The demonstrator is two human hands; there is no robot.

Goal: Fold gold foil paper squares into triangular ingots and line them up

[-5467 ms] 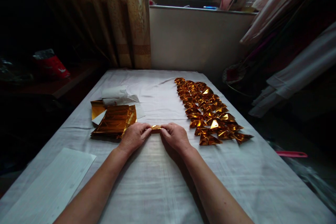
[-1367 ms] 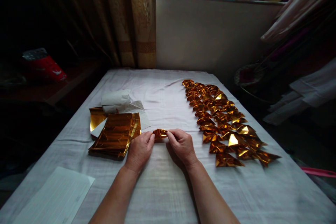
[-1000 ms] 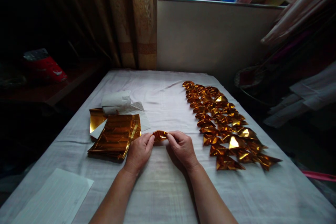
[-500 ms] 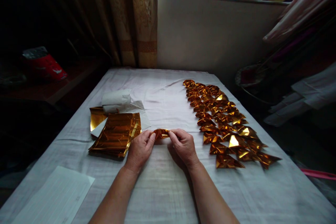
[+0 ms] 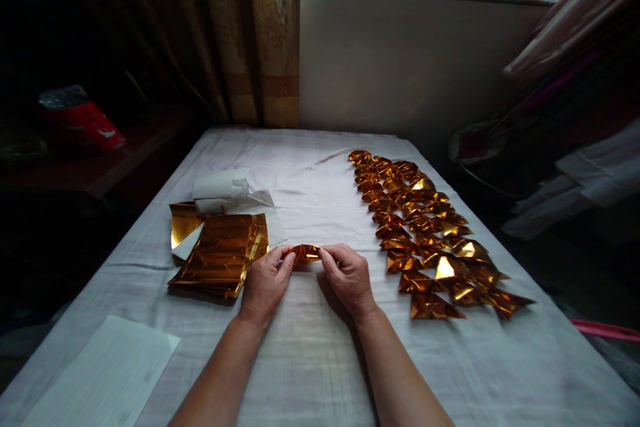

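Centrally, we have the folded gold paper (image 5: pixel 306 254) between our left hand (image 5: pixel 265 283) and our right hand (image 5: pixel 349 279), one end in each grip. Both grips are pinched closed on it, thumb against fingers, and our forearms (image 5: pixel 223 363) angle inward over the white cloth (image 5: pixel 310 160), the left hand just beside the stacked gold sheets (image 5: pixel 217 250).

No legible text: we make out unreadable pale marks on a red package (image 5: pixel 93 123), far left of the grip.
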